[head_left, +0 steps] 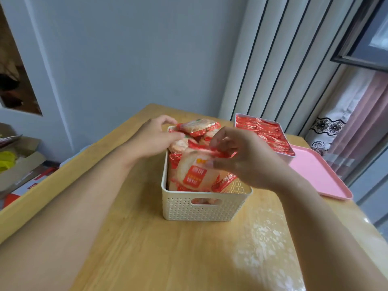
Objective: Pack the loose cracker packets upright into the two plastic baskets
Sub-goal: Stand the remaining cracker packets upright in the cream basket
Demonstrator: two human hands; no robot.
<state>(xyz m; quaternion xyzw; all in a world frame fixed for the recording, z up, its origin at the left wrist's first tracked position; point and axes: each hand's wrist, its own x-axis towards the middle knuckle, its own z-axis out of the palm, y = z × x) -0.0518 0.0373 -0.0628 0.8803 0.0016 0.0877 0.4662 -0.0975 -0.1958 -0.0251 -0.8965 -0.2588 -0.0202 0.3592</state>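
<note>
A cream plastic basket (201,206) stands in the middle of the wooden table, holding several red-and-clear cracker packets. My right hand (247,160) pinches the top edge of one cracker packet (194,173) that stands at the basket's near end. My left hand (155,139) rests on the packets at the basket's far left, fingers closed on the red edge of a lying packet (198,127). A second, white basket (290,159) at the back right is filled with upright packets (264,133).
A pink tray (319,175) lies at the table's right edge, beside the white basket. Open cardboard boxes (19,162) sit on the floor at the left. A wall and curtains stand behind the table (168,248).
</note>
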